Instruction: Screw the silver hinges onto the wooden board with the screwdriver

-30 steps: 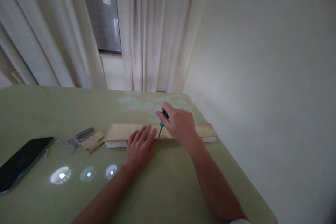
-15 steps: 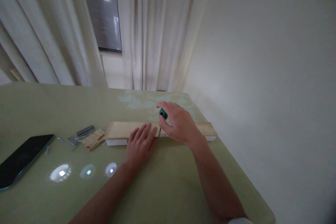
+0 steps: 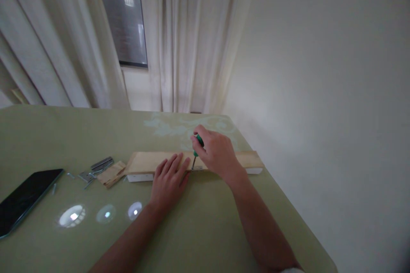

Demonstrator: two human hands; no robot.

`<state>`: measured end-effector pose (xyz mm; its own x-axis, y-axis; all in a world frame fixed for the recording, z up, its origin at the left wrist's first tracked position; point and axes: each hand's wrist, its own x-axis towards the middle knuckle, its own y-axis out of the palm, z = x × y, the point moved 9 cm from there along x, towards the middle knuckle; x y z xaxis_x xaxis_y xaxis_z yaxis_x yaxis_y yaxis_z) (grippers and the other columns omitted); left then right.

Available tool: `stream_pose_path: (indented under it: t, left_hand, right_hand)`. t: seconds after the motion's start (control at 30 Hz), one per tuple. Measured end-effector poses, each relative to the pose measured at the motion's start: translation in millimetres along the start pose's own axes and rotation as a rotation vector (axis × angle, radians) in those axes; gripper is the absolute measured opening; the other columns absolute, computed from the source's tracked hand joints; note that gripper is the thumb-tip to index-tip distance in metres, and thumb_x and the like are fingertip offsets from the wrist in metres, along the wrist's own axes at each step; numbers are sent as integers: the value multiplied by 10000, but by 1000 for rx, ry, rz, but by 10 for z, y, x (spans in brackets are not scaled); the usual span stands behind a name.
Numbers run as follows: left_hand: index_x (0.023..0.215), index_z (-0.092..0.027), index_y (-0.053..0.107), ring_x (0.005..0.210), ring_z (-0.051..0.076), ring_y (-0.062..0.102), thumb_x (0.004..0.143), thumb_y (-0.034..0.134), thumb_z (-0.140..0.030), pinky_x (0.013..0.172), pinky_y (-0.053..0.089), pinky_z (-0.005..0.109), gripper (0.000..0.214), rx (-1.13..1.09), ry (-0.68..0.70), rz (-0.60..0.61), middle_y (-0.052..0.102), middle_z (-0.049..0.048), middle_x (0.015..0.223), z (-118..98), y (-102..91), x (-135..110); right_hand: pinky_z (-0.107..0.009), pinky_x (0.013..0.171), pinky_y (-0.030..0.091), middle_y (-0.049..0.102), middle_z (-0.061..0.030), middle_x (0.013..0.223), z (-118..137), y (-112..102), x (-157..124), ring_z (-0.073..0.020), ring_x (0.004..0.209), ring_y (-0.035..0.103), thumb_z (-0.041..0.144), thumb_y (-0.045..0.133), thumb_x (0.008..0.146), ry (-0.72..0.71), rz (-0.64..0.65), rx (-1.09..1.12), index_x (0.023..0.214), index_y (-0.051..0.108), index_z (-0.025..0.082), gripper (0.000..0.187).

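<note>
A long pale wooden board (image 3: pixel 145 161) lies across the table with white material along its underside. On its top, my left hand (image 3: pixel 168 182) rests with the fingers stretched out and slightly spread, the thumb by the front edge. My right hand (image 3: pixel 220 154) is closed around the green handle of a screwdriver (image 3: pixel 200 139). The shaft points down and leans a little, its tip at a small metal hinge plate (image 3: pixel 197 168) on the board's front edge. Whether a screw sits under the tip is too small to tell.
Left of the board lie a torn brown paper piece (image 3: pixel 112 173), metal hinges (image 3: pixel 102 164) and several loose screws (image 3: pixel 71 175). A black phone (image 3: pixel 28 198) is at the far left. The table's right edge (image 3: pixel 288 196) runs along a wall; curtains (image 3: pixel 192 42) hang behind.
My right hand has turned on the screwdriver, and more of the green handle and shaft now shows. The left hand stays on the board. The view has tilted slightly.
</note>
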<state>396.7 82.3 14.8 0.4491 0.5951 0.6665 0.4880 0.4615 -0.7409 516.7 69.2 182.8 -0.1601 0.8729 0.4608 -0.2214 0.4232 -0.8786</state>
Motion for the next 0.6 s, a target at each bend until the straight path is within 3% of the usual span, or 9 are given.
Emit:
stream_pose_path:
  t: [0.1,0.27,0.4,0.6]
  left_hand:
    - [1441,-276,707,1423,345,609,1085,552,-327,1184,396,521,392,24,10,8,668,114,1529,-10,12,-1]
    - [1477,-276,673,1438,341,593,1087,528,-309,1178,409,524,418,50,7,63,646,116,1555,7,10,16]
    - [1486,-293,655,1448,372,572,1013,628,-283,1130,457,545,474,10,13,226,641,131,1557,36,24,65]
    - [1348,-349,726,1266,371,673,944,698,-294,996,543,523,409,-58,-16,411,710,110,1433,164,-44,338]
  right_hand:
    - [-297,791,426,774,-78,1168,161,-12,-16,-226,1079,701,320,498,1079,-145,-2,70,1298,610,230,262]
    - [-313,650,352,774,-53,854,-24,8,-3,-235,787,703,524,424,1117,76,23,-70,1130,681,244,380]
    - [-306,727,409,790,-77,1086,108,-21,-9,-236,1004,715,327,487,1076,-99,-5,14,1267,640,240,259]
    - [-309,663,379,786,-50,866,-13,13,-13,-236,787,715,475,489,1091,39,35,-36,1155,675,257,293]
